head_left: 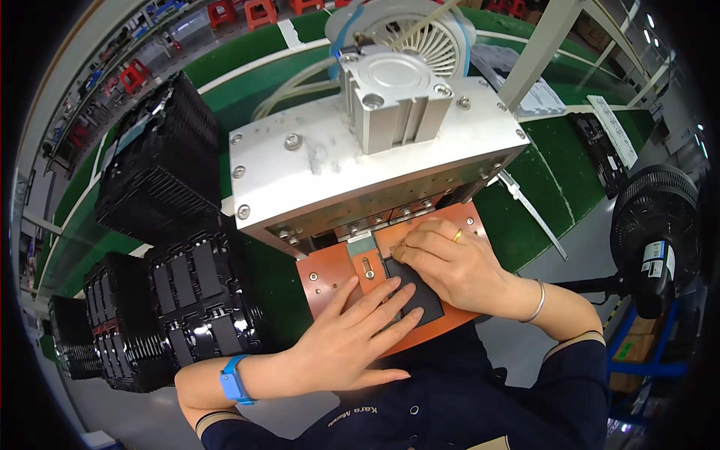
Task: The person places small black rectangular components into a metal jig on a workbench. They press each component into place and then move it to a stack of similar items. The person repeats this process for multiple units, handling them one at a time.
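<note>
A dark grey rectangular panel [429,306] lies on the orange base plate [324,283] of a small pneumatic press [315,169]. My left hand [356,334] rests with spread fingers, its fingertips on the panel's left part and the plate beside it. At the panel's far edge, the fingers of my right hand [450,262] are pinched together. What they hold, if anything, is hidden beneath the fingertips. A slotted orange block [367,271] with a screw sits left of the panel, just in front of the press opening.
Stacks of black trays [161,161] stand on the left, and nearer trays [199,285] hold dark panels. A caliper [525,206] lies on the green mat right of the press. A black fan [652,232] stands at far right; a white fan [427,37] sits behind the press.
</note>
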Tool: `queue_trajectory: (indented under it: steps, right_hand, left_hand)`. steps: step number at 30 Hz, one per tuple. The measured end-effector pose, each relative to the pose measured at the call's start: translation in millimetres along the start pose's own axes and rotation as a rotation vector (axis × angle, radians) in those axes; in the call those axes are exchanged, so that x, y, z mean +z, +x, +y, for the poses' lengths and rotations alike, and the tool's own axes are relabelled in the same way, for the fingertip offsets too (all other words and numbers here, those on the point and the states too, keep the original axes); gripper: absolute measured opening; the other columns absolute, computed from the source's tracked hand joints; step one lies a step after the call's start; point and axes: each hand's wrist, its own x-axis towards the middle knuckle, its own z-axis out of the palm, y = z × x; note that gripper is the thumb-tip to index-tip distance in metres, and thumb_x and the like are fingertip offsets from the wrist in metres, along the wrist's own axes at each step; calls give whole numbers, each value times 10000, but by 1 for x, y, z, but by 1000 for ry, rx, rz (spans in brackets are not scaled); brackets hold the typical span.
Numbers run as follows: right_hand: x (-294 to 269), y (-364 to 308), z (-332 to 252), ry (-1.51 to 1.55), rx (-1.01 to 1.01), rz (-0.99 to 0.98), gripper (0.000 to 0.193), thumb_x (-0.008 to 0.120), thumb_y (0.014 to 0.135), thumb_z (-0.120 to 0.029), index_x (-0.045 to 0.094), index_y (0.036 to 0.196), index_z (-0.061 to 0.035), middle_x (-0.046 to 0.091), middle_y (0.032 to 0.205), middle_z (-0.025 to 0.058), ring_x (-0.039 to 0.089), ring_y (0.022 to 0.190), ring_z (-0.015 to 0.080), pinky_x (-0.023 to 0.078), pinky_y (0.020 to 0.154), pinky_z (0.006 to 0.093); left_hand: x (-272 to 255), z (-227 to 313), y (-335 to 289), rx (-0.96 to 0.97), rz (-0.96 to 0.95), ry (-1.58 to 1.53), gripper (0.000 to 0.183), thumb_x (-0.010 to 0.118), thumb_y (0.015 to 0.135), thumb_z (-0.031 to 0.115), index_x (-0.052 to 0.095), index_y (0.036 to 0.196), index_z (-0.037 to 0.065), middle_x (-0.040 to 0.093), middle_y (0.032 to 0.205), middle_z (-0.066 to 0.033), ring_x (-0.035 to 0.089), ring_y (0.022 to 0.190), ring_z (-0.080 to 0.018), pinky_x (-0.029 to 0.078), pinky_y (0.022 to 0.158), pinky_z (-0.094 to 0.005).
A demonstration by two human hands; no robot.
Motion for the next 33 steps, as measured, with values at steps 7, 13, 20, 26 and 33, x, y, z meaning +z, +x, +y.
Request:
queue_trajectory:
  steps: [7,13,20,26,33]
  right_hand:
    - [-1,1,-1,1,47,14,272,643,756,-84,633,1028,-61,589,1081,75,537,1028,258,455,895,370]
    - [2,3,2,66,45,-4,273,658,760,-86,644,1033,-103,581,1096,69,539,998,243,444,825,345]
    - [-35,-26,-18,212,119,-54,325,733,779,-196,656,1063,-61,589,1172,120,604,1051,290,508,875,372]
    - [-20,-31,-17,215,85,-114,355,747,773,-243,661,1040,-25,595,1186,161,592,1145,320,514,928,372]
    - [-20,-16,-5,195,69,-156,347,748,773,-226,671,1035,-12,610,1185,158,592,1154,308,528,912,367]
  left_hand:
    - [-1,1,0,-21,1,-4,689,607,812,606,545,1309,133,464,1397,-151,418,1310,-326,287,1048,-561]
    - [-3,-2,1,-20,-3,-7,690,616,801,612,558,1299,140,466,1396,-146,420,1310,-324,285,1050,-569]
    - [0,-6,-4,-46,31,-51,701,605,793,631,571,1290,137,463,1396,-159,408,1312,-363,257,1069,-579]
    - [-5,-13,-5,-84,38,-48,725,599,792,638,563,1307,127,447,1410,-165,370,1331,-388,232,1078,-596]
    - [-6,-19,-1,-110,36,-69,701,605,801,614,573,1296,119,441,1419,-160,357,1345,-391,222,1087,-595]
